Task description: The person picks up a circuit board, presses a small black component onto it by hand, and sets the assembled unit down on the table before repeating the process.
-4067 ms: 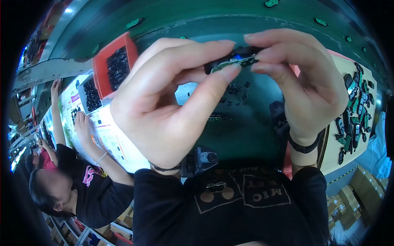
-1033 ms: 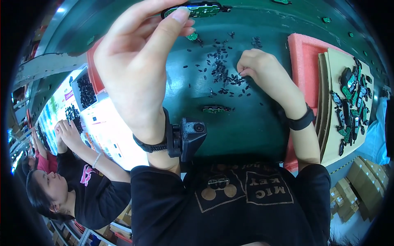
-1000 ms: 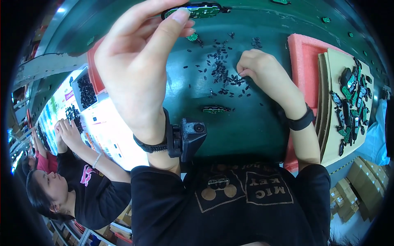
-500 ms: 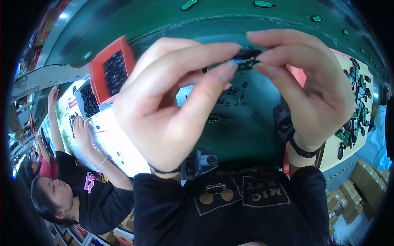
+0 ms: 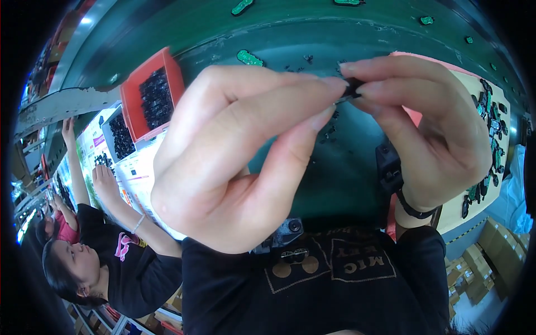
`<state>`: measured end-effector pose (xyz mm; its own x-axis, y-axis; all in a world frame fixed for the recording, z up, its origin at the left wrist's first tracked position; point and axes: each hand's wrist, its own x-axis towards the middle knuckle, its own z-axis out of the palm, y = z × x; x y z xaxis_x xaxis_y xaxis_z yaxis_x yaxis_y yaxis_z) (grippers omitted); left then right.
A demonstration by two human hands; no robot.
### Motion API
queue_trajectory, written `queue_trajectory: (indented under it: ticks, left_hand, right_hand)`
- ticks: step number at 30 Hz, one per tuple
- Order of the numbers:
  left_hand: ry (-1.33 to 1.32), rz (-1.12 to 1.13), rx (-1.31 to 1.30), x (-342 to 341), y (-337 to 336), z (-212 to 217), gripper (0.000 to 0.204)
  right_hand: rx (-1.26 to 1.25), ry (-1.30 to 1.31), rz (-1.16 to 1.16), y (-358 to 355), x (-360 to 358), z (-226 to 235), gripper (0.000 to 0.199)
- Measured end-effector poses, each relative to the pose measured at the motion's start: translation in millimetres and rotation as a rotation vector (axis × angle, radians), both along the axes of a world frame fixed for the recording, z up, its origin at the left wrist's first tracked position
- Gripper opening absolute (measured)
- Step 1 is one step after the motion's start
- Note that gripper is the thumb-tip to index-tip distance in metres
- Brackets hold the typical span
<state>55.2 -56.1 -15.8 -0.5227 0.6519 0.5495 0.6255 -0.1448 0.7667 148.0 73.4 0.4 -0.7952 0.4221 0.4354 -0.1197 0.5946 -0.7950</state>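
Note:
Pinched between the fingertips of both hands is a small black part [image 5: 352, 87], mostly covered by the fingers; its exact kind cannot be made out. My left hand [image 5: 234, 151] grips its left end with thumb and forefinger. The thumb and fingers of my right hand [image 5: 438, 123] close on its right end. Beneath and beyond the hands, tiny black pieces [image 5: 329, 134] lie scattered on a green surface [image 5: 329, 184]. A green circuit board [image 5: 249, 57] rests just beyond my left hand.
A red bin [image 5: 173, 84] of black parts stands at left beside a grey bin [image 5: 106, 131]. At right, a cream tray [image 5: 455, 215] bears several green-and-black assemblies [image 5: 494, 139]. Boards [image 5: 242, 6] lie on the far green belt. A co-worker [image 5: 128, 262] sits at left; cardboard boxes [image 5: 494, 251] stand lower right.
My left hand has shifted right, its fingertips now covering more of the black part. My right hand has dropped slightly. The boards on the far belt have moved a little left.

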Motion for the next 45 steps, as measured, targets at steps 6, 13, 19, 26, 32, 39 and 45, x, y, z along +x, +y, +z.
queue_trajectory:
  ticks: [6, 13, 19, 26, 32, 39, 45]
  left_hand:
    - [0.162, 0.049, -0.024, 9, 1, 3, 0.019]
    - [0.194, 0.075, -0.042, 16, 9, 4, 0.02]
    - [-0.595, -0.041, -0.086, 1, 9, 4, 0.019]
    - [-0.847, -0.117, -0.074, -32, 23, -28, 0.019]
    - [-0.734, 0.105, -0.216, -148, 60, -115, 0.016]
    - [-0.473, 0.413, -0.628, -161, 85, -112, 0.015]
    - [-0.126, 0.258, -0.243, -176, 33, -94, 0.023]
  right_hand:
    - [0.02, 0.129, 0.101, 13, 0, -18, 0.019]
    - [-0.252, -0.164, -0.02, 17, 10, -5, 0.026]
    - [-0.622, -0.028, 0.283, 38, 8, -25, 0.019]
    - [-0.594, -0.1, 0.195, 46, -8, -41, 0.017]
    - [-0.151, -0.231, 0.076, 65, -26, -75, 0.017]
    - [0.201, -0.347, 0.153, 66, -45, -108, 0.01]
    - [0.227, -0.447, 0.122, 55, -61, -125, 0.01]
